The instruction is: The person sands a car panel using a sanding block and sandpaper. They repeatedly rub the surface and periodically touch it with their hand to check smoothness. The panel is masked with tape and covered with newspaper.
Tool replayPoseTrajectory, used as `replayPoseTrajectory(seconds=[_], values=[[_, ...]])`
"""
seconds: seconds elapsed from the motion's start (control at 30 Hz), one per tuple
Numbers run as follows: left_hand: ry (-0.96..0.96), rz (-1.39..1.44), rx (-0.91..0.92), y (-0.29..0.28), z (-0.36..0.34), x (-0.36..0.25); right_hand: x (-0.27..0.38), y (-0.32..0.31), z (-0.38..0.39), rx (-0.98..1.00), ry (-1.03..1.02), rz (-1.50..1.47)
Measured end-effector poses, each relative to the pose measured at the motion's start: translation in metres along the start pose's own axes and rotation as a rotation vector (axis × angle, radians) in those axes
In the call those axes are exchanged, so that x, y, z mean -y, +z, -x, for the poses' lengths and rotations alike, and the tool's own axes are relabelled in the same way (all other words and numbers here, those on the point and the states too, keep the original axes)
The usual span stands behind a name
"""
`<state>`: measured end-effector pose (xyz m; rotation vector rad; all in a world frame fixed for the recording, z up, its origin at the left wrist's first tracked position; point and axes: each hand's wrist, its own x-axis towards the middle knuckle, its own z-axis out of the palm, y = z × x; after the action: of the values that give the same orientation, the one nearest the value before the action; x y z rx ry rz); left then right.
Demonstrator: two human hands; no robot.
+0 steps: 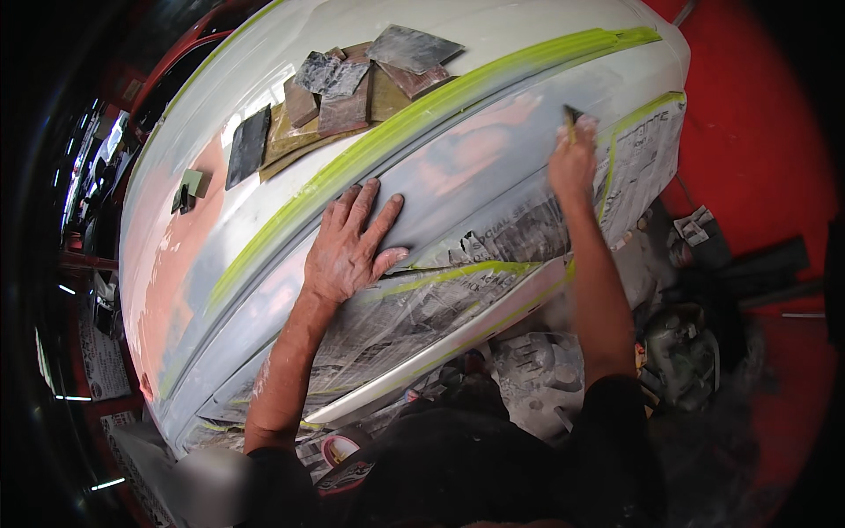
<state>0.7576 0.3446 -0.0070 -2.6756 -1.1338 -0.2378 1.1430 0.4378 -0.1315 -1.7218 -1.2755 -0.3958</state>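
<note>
A large curved car body panel [528,123], grey with pinkish patches and whitish dust, stretches before me. My left hand [348,251] lies on its lower left part with the fingers spread, holding nothing. Toward the far right end, my right hand [574,167] is closed around a small dark piece of sandpaper [574,114], whose edge pokes out beyond the fingers against the panel. The rest of that piece is hidden in the grip. Yellow-green masking tape [352,163] runs along the panel's upper edge, and taped newspaper [519,233] covers the area below.
Several worn sandpaper sheets [414,48] are piled on the white surface above the tape. A small green block [195,182] sits further left. Below are a tape roll [339,449] and a dusty clear bag [682,352]. The floor [748,114] at right is red.
</note>
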Motion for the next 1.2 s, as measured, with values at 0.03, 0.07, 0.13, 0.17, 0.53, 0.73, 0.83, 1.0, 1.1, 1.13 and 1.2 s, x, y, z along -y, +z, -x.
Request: replayPoseTrajectory(seconds=[0.03,0.07,0.13,0.17,0.53,0.73,0.83,1.0,1.1,1.13,1.2], values=[[0.001,0.007,0.001,0.0,-0.001,0.0,-0.013,-0.007,-0.028,0.089,0.126,-0.05],[0.012,0.017,-0.003,0.001,-0.005,-0.001,-0.023,-0.015,-0.053,0.172,0.254,-0.092],[0.012,0.042,0.002,0.003,-0.006,-0.005,-0.023,-0.03,-0.079,0.255,0.421,-0.036],[0.01,0.042,-0.009,0.003,-0.01,-0.003,-0.021,-0.031,-0.089,0.284,0.496,-0.018],[0.002,0.024,0.012,0.004,-0.008,-0.005,-0.004,-0.041,-0.085,0.394,0.449,-0.131],[-0.032,0.032,0.028,-0.002,0.003,-0.003,0.029,-0.012,0.023,0.077,0.142,-0.186],[-0.016,0.036,0.022,0.002,-0.001,-0.004,-0.026,0.011,-0.016,-0.013,0.115,-0.035],[-0.017,0.054,-0.016,0.003,-0.006,-0.003,-0.098,-0.026,-0.096,0.209,0.471,-0.126],[-0.007,0.049,-0.049,0.003,-0.006,-0.002,-0.109,-0.044,-0.084,0.261,0.541,-0.19],[-0.018,0.045,-0.044,0.003,-0.002,-0.002,-0.07,-0.049,-0.059,0.297,0.405,-0.168],[-0.013,0.04,-0.042,0.003,-0.002,-0.001,-0.01,-0.03,-0.002,0.107,0.05,-0.076]])
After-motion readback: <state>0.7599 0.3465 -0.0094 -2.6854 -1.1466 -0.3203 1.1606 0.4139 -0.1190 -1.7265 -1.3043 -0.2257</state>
